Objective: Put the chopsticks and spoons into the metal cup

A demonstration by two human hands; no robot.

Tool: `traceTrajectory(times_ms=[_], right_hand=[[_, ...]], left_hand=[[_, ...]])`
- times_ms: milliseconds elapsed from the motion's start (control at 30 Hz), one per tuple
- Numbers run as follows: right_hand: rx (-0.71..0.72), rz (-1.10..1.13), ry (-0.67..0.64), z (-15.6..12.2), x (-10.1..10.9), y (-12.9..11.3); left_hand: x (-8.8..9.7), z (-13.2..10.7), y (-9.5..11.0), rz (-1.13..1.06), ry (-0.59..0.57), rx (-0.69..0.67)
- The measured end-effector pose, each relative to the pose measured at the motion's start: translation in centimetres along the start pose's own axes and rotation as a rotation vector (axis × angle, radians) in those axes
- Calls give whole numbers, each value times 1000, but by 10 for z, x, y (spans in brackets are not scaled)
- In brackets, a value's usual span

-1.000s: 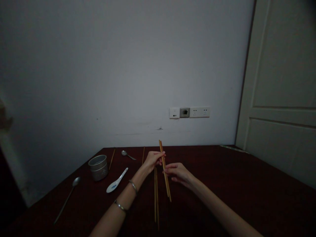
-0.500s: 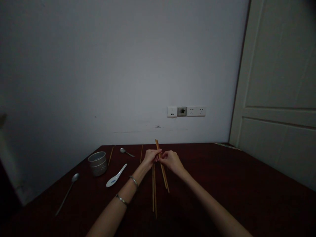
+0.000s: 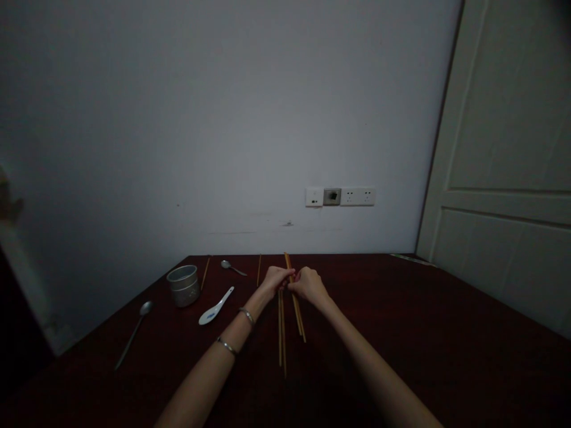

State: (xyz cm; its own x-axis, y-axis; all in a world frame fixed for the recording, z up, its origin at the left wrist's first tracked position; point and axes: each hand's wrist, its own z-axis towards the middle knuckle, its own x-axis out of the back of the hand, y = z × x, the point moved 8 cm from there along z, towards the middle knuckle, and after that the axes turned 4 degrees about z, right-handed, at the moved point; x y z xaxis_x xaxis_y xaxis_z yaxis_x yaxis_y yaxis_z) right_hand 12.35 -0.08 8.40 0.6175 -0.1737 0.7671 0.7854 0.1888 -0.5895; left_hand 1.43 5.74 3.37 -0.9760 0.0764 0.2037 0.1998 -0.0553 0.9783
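Over the middle of the table, my left hand (image 3: 275,277) and my right hand (image 3: 308,284) meet with fingertips pinched together. A pair of wooden chopsticks (image 3: 298,315) runs between them, tilted, its upper ends poking out above the fingers. My right hand pinches this pair, and the left thumb and finger touch it too. A second pair of chopsticks (image 3: 281,333) hangs down from under my left hand, its upper ends hidden by the closed fingers. Two bangles circle my left forearm.
To the left stand a metal cup (image 3: 184,288), a white ceramic spoon (image 3: 216,307), a long metal spoon (image 3: 135,333) and a small metal spoon (image 3: 232,267). Single chopsticks lie behind, one by the cup (image 3: 206,273), another chopstick (image 3: 259,270) farther right. A wall with sockets (image 3: 357,197) rises behind.
The view has shifted slightly, so the tabletop things appear a little higher and farther right. Both hands keep their grip on the chopsticks with hardly any movement.
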Motion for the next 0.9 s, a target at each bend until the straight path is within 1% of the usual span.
traceTrajectory(times_ms=[100,200,333,467,600,800,900], right_hand=[[-26,-28,-44,1,-10,9],[-54,-78,-87,-1,-22,20],[-58,-174,-119,-9,-36,29],[-37,-163,-162,-20,-50,29],[-36,-92,-197,-27,-58,26],[-77,-34,-256,-33,-61,21],[-70,-8,-258,-31,-61,17]], left_hand=[[2,-2,-6,149,-29,27],[15,0,-14,254,20,72],[36,6,-26,267,109,66],[48,7,-40,243,144,94],[52,4,-43,225,160,104],[50,0,-44,244,142,135],[50,-1,-46,259,132,149]])
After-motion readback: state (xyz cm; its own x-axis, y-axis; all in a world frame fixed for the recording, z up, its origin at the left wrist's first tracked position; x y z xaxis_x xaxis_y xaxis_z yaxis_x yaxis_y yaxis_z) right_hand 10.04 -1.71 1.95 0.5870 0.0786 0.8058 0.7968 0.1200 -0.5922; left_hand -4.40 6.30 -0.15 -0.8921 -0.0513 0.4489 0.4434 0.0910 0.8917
